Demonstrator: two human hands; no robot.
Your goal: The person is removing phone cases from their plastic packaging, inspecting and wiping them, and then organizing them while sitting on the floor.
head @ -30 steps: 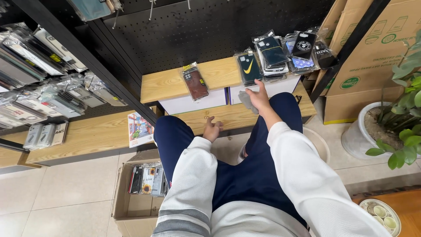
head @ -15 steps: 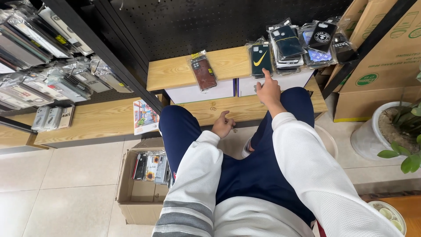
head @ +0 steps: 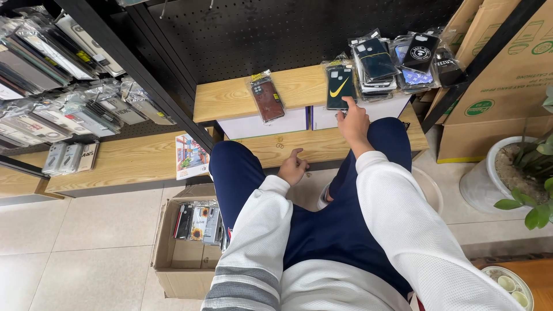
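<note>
Wooden shelf (head: 230,101): carries the packaged cases.
Right hand (head: 352,122): fingers (head: 347,102) extended, loosely open, tips touching the dark green phone case (head: 340,86) at its 6 o'clock edge.
Left hand (head: 292,169): fingers curled, gripping nothing, resting on the lower ledge.
Brown phone case (head: 266,99): at 9 o'clock from the green one, well apart.

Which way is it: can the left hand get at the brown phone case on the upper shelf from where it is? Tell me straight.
Probably yes. The left hand rests at the edge of the lower wooden shelf, and the brown phone case lies alone on the upper shelf just above, with nothing between them.
</note>
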